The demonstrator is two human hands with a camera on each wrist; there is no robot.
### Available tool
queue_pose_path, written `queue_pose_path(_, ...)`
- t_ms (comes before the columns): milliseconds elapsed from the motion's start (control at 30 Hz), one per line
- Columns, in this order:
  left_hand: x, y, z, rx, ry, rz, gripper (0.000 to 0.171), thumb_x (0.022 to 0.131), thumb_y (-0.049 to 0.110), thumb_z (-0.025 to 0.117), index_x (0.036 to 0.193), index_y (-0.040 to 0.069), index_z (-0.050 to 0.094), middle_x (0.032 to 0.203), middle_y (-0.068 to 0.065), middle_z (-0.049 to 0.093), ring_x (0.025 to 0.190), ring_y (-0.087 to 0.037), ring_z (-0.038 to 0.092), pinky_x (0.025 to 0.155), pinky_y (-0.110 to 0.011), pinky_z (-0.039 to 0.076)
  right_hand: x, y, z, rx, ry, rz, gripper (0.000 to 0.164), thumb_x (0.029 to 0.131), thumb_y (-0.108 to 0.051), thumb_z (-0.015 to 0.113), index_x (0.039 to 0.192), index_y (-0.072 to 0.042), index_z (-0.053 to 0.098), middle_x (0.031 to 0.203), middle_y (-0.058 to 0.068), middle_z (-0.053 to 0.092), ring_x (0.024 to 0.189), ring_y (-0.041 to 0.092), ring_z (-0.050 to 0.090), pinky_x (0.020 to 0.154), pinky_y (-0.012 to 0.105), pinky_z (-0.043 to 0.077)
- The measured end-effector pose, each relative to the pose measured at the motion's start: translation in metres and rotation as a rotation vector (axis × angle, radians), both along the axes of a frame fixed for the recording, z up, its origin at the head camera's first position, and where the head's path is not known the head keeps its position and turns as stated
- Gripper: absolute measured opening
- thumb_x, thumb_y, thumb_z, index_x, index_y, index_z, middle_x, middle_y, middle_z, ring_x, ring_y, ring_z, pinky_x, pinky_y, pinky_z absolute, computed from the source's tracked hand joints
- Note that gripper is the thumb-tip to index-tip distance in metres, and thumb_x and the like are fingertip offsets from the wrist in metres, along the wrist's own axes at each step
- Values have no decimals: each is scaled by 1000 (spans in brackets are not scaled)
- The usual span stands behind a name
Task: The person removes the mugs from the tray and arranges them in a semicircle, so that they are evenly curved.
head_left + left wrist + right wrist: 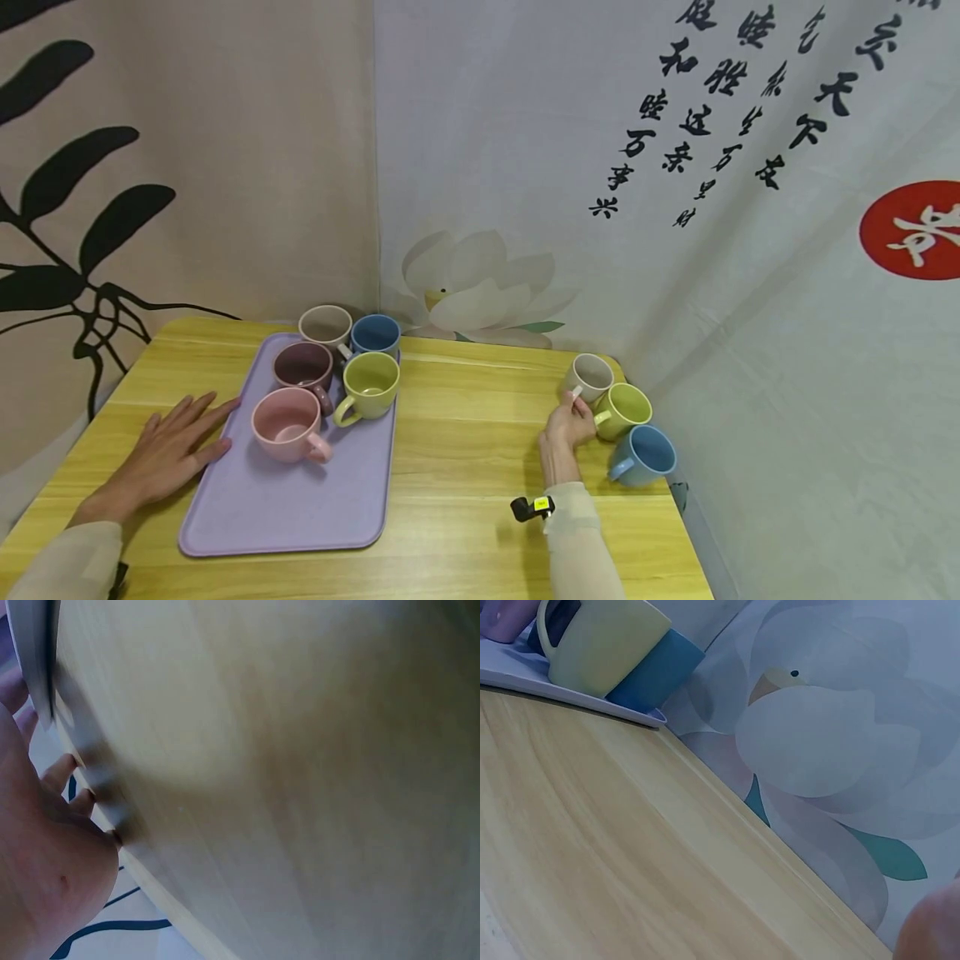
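My right hand pinches the handle of a white mug at the table's far right; only a blurred bit of that hand shows in the right wrist view. Close beside the white mug stand a yellow-green mug and a light blue mug. My left hand lies with its fingers spread at the left edge of a lilac tray, thumb and fingertips at the rim. On the tray stand a pink mug, a mauve mug, a yellow-green mug, a blue mug and a beige mug.
The wooden table stretches between the tray and the right-hand mugs. A printed cloth backdrop hangs right behind the table's back edge and along its right side. The light blue mug stands near the right edge.
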State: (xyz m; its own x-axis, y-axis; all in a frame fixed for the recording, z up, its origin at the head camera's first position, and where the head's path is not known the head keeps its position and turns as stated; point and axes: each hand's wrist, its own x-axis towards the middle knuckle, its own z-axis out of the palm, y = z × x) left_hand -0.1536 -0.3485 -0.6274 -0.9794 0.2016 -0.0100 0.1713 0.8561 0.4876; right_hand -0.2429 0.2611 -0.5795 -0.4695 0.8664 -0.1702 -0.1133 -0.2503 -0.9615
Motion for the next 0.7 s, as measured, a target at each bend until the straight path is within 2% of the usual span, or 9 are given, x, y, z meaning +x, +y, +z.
queue_pose_path(133,-1,-1,-1,2,4,-1,73,117,52,52,179,18,30,181,-41,20,167,-72,5,128,-91,-12,3,-1,0,5,-11,31,21,106,-3,74,124,7,72,125,19,75,114,21,68,94,24,55)
queue_pose_path(267,-1,-1,-2,5,7,-2,73,118,51,52,179,17,31,181,-41,19,168,-71,5,129,-90,-13,5,-4,0,16,-7,47,29,106,-4,75,131,8,67,121,14,73,112,20,68,90,19,56)
queue_pose_path(367,0,-1,-3,7,8,-4,73,118,51,52,179,17,30,181,-41,19,168,-71,4,129,-90,-14,8,-5,1,27,-11,75,36,107,-6,76,138,8,64,127,16,73,118,22,68,93,18,57)
queue_pose_path(533,0,-1,-4,6,17,-4,73,118,50,52,179,18,30,181,-41,19,167,-72,5,129,-90,-13,14,-6,3,54,-32,148,48,109,-12,75,150,5,57,149,25,66,135,30,65,111,33,57)
queue_pose_path(700,0,-1,-3,6,9,0,73,118,50,52,179,17,30,181,-41,19,167,-72,4,129,-90,-14,23,-6,4,91,-36,215,59,109,-15,75,158,4,49,163,29,55,146,40,59,125,48,53)
